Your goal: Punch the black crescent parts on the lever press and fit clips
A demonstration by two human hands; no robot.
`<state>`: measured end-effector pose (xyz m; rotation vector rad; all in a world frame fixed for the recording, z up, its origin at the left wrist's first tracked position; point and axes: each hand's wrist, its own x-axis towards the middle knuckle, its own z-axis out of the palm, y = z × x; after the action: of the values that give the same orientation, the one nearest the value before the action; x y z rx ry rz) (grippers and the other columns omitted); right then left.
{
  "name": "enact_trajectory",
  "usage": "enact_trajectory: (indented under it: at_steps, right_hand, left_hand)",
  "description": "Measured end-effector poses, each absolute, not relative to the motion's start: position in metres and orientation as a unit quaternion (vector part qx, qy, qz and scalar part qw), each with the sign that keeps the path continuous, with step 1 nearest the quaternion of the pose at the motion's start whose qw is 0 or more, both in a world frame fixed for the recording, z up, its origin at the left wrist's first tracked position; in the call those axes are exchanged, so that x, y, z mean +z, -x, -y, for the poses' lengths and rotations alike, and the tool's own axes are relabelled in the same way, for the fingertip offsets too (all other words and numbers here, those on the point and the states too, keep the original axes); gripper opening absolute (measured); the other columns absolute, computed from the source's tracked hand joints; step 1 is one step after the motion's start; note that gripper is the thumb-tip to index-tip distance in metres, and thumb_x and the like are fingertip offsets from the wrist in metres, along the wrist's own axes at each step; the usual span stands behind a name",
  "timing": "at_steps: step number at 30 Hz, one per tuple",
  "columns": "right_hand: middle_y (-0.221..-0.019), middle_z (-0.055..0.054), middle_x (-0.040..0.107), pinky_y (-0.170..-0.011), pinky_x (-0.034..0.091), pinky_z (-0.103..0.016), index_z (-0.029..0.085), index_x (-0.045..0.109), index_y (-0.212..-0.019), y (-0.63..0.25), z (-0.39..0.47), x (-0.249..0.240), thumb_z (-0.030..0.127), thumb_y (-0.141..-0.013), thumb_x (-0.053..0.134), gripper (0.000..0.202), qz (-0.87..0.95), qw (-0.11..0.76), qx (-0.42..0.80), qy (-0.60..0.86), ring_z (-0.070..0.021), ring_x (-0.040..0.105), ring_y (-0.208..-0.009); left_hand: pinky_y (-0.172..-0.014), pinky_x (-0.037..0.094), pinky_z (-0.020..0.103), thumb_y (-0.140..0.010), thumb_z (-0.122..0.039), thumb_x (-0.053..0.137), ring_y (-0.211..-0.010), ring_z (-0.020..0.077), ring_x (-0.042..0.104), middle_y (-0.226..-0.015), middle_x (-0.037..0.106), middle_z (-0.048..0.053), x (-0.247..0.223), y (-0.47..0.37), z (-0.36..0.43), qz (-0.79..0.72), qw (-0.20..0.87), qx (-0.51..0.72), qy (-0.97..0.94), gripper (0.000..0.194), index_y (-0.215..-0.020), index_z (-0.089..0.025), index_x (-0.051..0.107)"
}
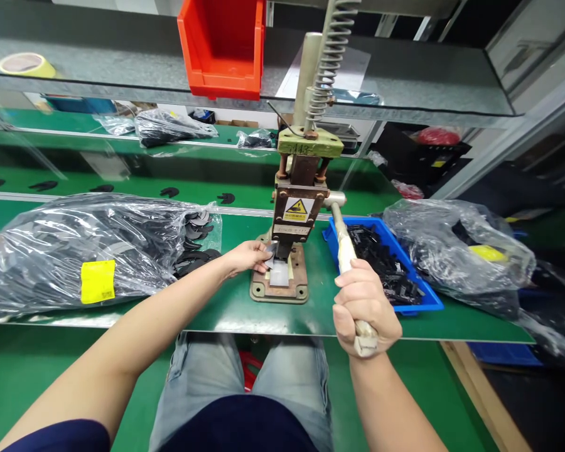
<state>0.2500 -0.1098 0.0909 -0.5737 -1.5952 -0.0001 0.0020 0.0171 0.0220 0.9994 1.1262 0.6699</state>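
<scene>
Cream, wrapped lever inside curled right grip.

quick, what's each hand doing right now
Left hand: closed, pinching a thin dark piece at the press.
Right hand: closed around the press lever.

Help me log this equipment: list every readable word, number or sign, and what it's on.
"113", probably: press, green top block.
Yellow triangle warning sign: press front; caption too blurred.
Pale strip beneath: unreadable.
Yellow label on left bag: print too small.
Right bag's yellow label: unreadable.
</scene>
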Motion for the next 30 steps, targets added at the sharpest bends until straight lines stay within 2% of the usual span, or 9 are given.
enact_trajectory:
  at_steps: [8,14,23,30]
  right_hand:
    - [-0.067,0.004,0.063,-0.099,0.056,-0.061,0.025,0.058,-0.07,-0.249,0.111,0.09,0.016,-0.079,0.068,0.017,0.699,0.666,0.001,0.259,-0.0206,0.069,-0.077]
    - [-0.066,0.004,0.063,-0.098,0.057,-0.061,0.026,0.058,-0.069,-0.249,0.111,0.088,0.018,-0.08,0.068,0.017,0.694,0.67,-0.002,0.266,-0.0209,0.069,-0.076]
    - [-0.066,0.004,0.063,-0.097,0.057,-0.059,0.022,0.057,-0.067,-0.245,0.108,0.092,0.014,-0.08,0.066,0.018,0.685,0.685,-0.011,0.247,-0.019,0.067,-0.074]
    - [-0.066,0.004,0.063,-0.098,0.056,-0.061,0.022,0.057,-0.067,-0.243,0.107,0.092,0.013,-0.08,0.066,0.018,0.686,0.687,-0.015,0.239,-0.0197,0.068,-0.076]
  left_hand:
    - [-0.048,0.054,0.021,-0.087,-0.034,0.082,-0.048,0.0147,0.067,-0.053,0.066,0.001,0.031,-0.011,-0.029,-0.545,0.633,0.211,-0.507,0.038,-0.08,-0.02,0.047]
    - [-0.047,0.053,0.02,-0.083,-0.035,0.085,-0.048,0.016,0.068,-0.05,0.064,0.0,0.035,-0.015,-0.034,-0.573,0.618,0.174,-0.509,0.039,-0.081,-0.021,0.049]
    - [-0.05,0.055,0.017,-0.093,-0.035,0.076,-0.048,0.0126,0.068,-0.056,0.066,-0.002,0.036,-0.02,-0.03,-0.567,0.615,0.148,-0.527,0.028,-0.109,-0.018,0.061]
    - [-0.048,0.053,0.019,-0.097,-0.038,0.07,-0.047,0.0129,0.065,-0.057,0.066,0.0,0.033,-0.018,-0.025,-0.576,0.616,0.153,-0.515,0.027,-0.111,-0.018,0.06]
